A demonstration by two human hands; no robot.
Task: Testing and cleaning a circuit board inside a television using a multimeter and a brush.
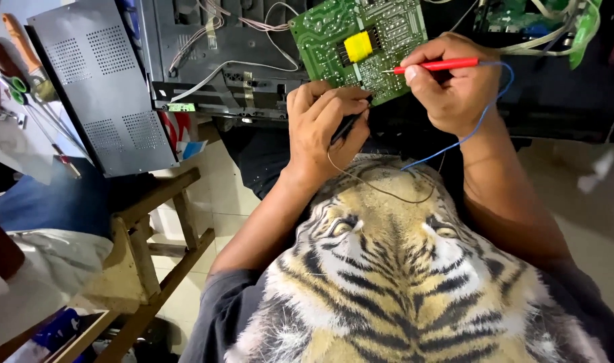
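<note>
- A large dark chassis (239,60) of some opened appliance fills the top of the view, with white wires looping across it; it seems to rest on the person's lap, though what bears it is hidden.
- A grey perforated metal cover (98,87) leans at the left, just beside the chassis, above a wooden stool (152,249).
- A green circuit board (360,44) is propped tilted against the chassis, copper side partly up, with a yellow block (358,46) near its middle.
- The right hand (455,84) has its grip closed around a red probe (438,65), held like a pen, tip touching the board just right of the yellow block; a blue lead (468,131) trails from it down over the shirt.
- The left hand (323,128) has its grip closed around a black probe (347,124), tip at the board's lower edge; a thin lead curls away from it.
- The step in hand looks like testing between two points on the board, both tips already planted.
- As a judgement, the next move calls for steady tips, kept from sliding onto neighbouring solder joints, and a small shift of one probe only.
</note>
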